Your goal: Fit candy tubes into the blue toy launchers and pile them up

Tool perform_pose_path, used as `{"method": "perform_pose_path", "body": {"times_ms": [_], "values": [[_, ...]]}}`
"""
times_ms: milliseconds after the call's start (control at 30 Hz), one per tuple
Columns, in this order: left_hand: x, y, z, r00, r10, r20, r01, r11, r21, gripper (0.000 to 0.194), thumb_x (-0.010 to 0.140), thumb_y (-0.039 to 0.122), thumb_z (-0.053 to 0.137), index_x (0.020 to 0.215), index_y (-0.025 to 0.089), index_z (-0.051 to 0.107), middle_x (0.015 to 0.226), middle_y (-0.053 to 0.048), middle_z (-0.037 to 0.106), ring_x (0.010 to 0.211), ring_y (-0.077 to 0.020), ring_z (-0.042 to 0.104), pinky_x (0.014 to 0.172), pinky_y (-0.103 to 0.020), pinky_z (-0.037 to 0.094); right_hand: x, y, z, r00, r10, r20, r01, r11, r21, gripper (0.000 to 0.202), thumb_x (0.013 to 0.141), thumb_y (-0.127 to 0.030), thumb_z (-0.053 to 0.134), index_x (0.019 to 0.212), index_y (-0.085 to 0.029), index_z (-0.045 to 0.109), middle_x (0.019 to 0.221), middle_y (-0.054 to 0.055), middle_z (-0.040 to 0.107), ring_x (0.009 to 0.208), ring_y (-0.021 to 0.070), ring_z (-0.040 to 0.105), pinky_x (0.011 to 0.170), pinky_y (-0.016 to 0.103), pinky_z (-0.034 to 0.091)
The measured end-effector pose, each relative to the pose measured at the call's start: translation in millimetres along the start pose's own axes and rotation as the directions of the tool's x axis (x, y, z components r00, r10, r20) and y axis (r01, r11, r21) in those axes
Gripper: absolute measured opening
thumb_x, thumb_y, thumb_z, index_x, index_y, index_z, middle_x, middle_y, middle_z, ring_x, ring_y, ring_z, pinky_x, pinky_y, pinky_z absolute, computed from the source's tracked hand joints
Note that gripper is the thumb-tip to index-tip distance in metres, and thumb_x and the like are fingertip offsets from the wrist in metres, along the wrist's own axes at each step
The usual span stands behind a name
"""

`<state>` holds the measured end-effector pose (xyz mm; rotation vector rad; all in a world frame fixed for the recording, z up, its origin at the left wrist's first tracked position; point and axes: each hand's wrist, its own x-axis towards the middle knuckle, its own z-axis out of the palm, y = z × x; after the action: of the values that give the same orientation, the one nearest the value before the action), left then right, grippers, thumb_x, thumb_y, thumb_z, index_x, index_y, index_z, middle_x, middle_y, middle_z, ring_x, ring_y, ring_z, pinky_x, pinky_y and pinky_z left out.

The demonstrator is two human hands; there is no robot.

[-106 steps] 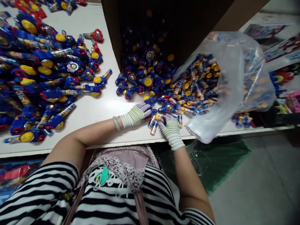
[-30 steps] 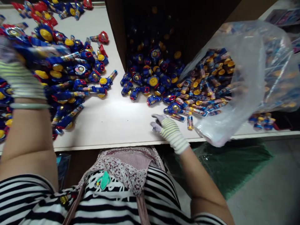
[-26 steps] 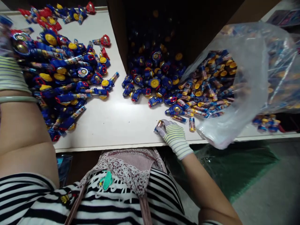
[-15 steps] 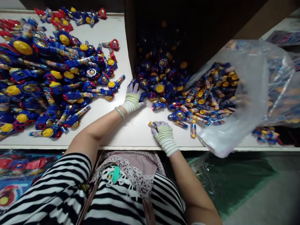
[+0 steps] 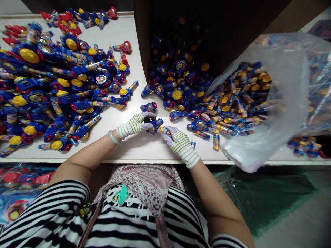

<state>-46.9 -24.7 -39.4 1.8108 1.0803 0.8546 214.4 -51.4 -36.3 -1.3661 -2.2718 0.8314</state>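
Observation:
In striped gloves, both hands meet over the near part of the white table. My left hand (image 5: 135, 124) is closed on a blue toy (image 5: 154, 126) with a round disc and a short grey stub. Between the fingers of my right hand (image 5: 180, 142) is a small printed tube (image 5: 164, 130) with a yellow end, which is right at the toy's stub; I cannot tell whether it is inserted. Another blue toy (image 5: 149, 107) lies just beyond my left hand. A loose tube (image 5: 193, 144) shows partly behind my right hand.
Many blue toys with tubes (image 5: 77, 83) cover the left side. More blue toys (image 5: 177, 94) spill from a dark cardboard box (image 5: 141, 41). At right, a clear plastic bag (image 5: 287, 103) holds printed tubes (image 5: 239, 103). The table's front edge (image 5: 144, 161) runs before my body.
My left hand has come back from the toy pile with a blue toy. My right hand has raised the tube slightly to meet it. Another toy now lies nearer, apart from the pile.

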Motion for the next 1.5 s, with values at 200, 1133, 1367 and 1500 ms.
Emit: {"method": "perform_pose_path", "body": {"times_ms": [200,1133,1367,1500], "values": [[-1.1,-5.0,40.2,0.996,-0.084,0.022,0.073,0.944,0.322,0.052,0.077,0.053,0.077,0.111,0.015,0.068,0.108,-0.012,0.066,0.104,-0.0306,0.058,0.103,-0.053,0.044,-3.7,12.9,15.6,0.991,0.130,0.036,-0.131,0.991,0.031,0.042,0.097,-0.039,0.050,0.128,-0.016,0.064,0.125,0.015,0.071,0.111,0.0274,0.068,0.100,0.042,0.052],[9.0,39.4,-1.7,0.776,0.180,0.604,-0.225,0.974,0.000,0.053,0.086,0.028,0.063,0.138,0.023,0.053,0.125,-0.015,0.056,0.118,-0.0298,0.056,0.106,-0.045,0.048,-39.9,-16.3,-34.6,0.945,0.062,0.320,-0.039,0.996,-0.079,0.044,0.100,-0.053,0.042,0.106,-0.019,0.068,0.097,0.009,0.073,0.083,0.0215,0.065,0.071,0.029,0.042],[6.2,37.6,-10.9,0.752,0.113,0.649,-0.154,0.988,0.007,0.056,0.086,0.028,0.069,0.139,0.021,0.054,0.130,-0.015,0.059,0.118,-0.0297,0.059,0.102,-0.042,0.051,-48.9,-7.3,10.4,0.859,0.053,0.509,-0.407,0.675,0.615,0.066,0.098,-0.072,0.028,0.097,-0.018,0.066,0.059,-0.004,0.045,0.047,0.0109,0.032,0.048,0.024,0.029],[5.5,31.8,-7.1,0.849,-0.048,0.526,0.117,0.988,-0.099,0.057,0.087,0.047,0.073,0.133,0.019,0.055,0.119,-0.012,0.066,0.106,-0.0244,0.065,0.093,-0.036,0.054,-40.0,-21.2,-2.0,0.952,0.196,0.233,-0.265,0.911,0.317,0.048,0.092,-0.064,0.052,0.103,-0.018,0.063,0.087,0.006,0.062,0.071,0.0162,0.052,0.064,0.027,0.040]]}}
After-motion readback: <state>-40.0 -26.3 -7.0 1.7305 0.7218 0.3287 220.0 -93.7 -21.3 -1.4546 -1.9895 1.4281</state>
